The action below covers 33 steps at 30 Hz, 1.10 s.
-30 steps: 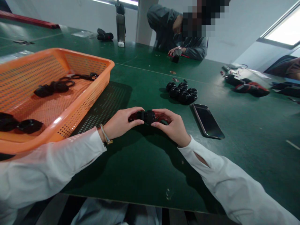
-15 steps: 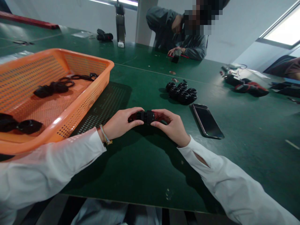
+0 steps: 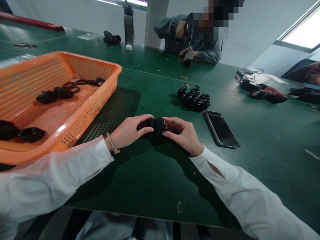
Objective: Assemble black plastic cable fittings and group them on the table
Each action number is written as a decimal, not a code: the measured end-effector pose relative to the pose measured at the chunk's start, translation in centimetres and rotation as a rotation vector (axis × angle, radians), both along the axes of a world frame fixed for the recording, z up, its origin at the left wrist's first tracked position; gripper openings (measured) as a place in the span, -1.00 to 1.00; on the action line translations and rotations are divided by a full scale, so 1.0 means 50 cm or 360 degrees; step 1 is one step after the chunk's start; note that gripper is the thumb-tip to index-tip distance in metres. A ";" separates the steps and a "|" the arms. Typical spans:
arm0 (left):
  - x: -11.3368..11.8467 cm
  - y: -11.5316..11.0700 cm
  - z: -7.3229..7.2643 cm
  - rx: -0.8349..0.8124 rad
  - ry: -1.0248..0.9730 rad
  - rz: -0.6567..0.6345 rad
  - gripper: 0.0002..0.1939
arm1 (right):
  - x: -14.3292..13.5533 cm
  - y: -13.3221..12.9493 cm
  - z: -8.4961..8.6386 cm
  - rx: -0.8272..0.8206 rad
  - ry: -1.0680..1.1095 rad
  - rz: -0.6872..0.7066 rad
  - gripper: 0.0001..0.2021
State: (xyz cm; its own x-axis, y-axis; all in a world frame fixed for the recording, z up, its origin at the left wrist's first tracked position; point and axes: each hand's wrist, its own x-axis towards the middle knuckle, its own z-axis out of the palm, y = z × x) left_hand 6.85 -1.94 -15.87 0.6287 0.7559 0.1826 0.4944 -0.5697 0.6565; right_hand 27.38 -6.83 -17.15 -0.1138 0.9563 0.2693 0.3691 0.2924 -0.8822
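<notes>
A small black ridged cylindrical part (image 3: pixel 158 125) lies sideways between my two hands, low over the green table (image 3: pixel 150 180). Thumb and fingers of my left hand (image 3: pixel 132 129) close around its left end. At the right end, my right hand (image 3: pixel 181 133) grips it with thumb and fingertips. Where the fingers wrap it, the part's ends are hidden. Beyond my right hand stands a cluster of several round black glossy parts (image 3: pixel 193 99).
An orange perforated basket (image 3: pixel 116 75) with black parts inside is on the left. A phone (image 3: pixel 222 129) lies right of my right hand. Across the table a person (image 3: pixel 172 33) handles a tool. Black and red items (image 3: pixel 268 93) lie at right.
The person across the table has moved a black tool upright. My hands and the black part have hardly moved.
</notes>
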 end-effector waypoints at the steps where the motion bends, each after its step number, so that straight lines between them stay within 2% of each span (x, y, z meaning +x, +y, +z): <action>1: 0.000 0.000 0.001 -0.0004 0.0000 0.0001 -0.60 | 0.000 0.001 0.000 0.0024 -0.0006 -0.0007 -0.63; 6: 0.000 -0.002 0.004 -0.0021 -0.0011 0.0000 -0.58 | -0.002 0.004 0.000 0.0127 0.0015 -0.0020 -0.68; 13: 0.001 -0.001 0.002 -0.0027 -0.0021 0.0003 -0.57 | -0.006 0.001 0.003 0.0046 0.0063 -0.0056 -0.58; 20: 0.000 -0.001 0.002 -0.0019 -0.0018 -0.0003 -0.57 | -0.003 0.002 -0.002 0.0121 0.0004 -0.0035 -0.65; 33: 0.000 0.000 0.000 0.0014 0.0000 -0.0010 -0.58 | -0.002 0.002 0.000 0.0066 0.0006 -0.0053 -0.64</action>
